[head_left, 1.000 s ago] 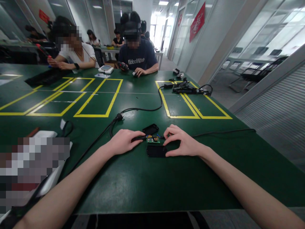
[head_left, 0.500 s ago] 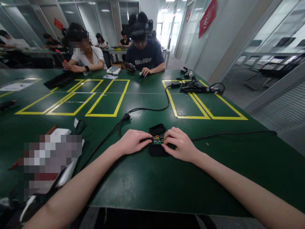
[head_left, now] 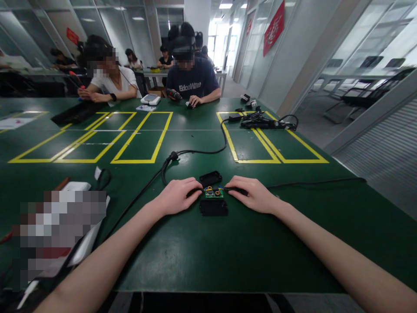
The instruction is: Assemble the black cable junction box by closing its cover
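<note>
Watching the head feed here, and everything hangs off the little green board, so I'll place it all from that.

The green tabletop [head_left: 208, 252] runs out on every side of the board. A black cord [head_left: 195, 152] snakes across it beyond the board and off to its left. A thinner black lead [head_left: 309, 182] comes in from the right and ends at the board's right end.

My left hand [head_left: 177, 198] lies palm down just left of the board, fingertips on a black stub at that end. I can't tell if it's actually gripping or only resting. My right hand [head_left: 257, 198] sits just right of the board, thumb and forefinger pinched on the lead where it meets the board.

Two black shells flank it the other way. The far shell [head_left: 210, 178] is just beyond the board, and the near shell [head_left: 213, 207] is just on my side of it, lying flat and apart from both hands.

The board [head_left: 214, 193] itself lies flat between the fingertips. Its long axis runs left to right across my view, one end toward each hand. Neither hand is clearly closer.
</note>
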`<state>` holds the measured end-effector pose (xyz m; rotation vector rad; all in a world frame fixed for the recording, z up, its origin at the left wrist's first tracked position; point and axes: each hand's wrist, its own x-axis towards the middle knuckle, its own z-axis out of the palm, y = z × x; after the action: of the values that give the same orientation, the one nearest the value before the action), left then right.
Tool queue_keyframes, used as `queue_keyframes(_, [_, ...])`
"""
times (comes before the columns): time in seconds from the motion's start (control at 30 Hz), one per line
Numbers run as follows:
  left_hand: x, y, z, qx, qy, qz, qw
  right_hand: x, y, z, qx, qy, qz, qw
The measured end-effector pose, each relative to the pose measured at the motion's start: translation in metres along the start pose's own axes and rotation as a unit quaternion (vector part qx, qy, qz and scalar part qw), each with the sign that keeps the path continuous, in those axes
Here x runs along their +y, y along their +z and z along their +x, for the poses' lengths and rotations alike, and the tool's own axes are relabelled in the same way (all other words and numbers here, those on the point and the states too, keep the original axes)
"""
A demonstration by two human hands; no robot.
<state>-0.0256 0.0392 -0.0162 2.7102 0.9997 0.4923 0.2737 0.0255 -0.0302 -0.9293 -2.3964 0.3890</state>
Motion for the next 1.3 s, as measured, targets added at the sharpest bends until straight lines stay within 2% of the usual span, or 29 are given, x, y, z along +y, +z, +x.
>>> queue_keyframes(0.17, [0.011, -0.010, -0.001, 0.004, -0.020, 0.004, 1.000, -0.016, 0.000, 0.000, -0.015, -0.002, 0.056, 0.998])
queue_keyframes(0.33, [0.018, -0.014, -0.004, -0.013, -0.005, -0.010, 1.000, -0.028, -0.002, 0.000, -0.015, -0.035, 0.091, 0.995])
queue_keyframes(0.5, [0.020, -0.013, -0.006, -0.024, 0.012, -0.024, 0.999, -0.028, -0.001, 0.000, -0.019, -0.038, 0.105, 0.994])
queue_keyframes(0.77, [0.026, -0.007, -0.004, -0.072, -0.010, -0.009, 0.997, -0.029, -0.001, 0.000, -0.025, -0.034, 0.097, 0.994])
queue_keyframes(0.93, [0.022, -0.008, -0.005, -0.066, -0.030, -0.031, 0.997, -0.028, 0.001, 0.001, -0.016, -0.029, 0.076, 0.997])
queue_keyframes(1.3, [0.020, -0.008, -0.005, -0.052, -0.021, -0.029, 0.998, -0.034, 0.007, 0.001, 0.015, -0.028, 0.068, 0.997])
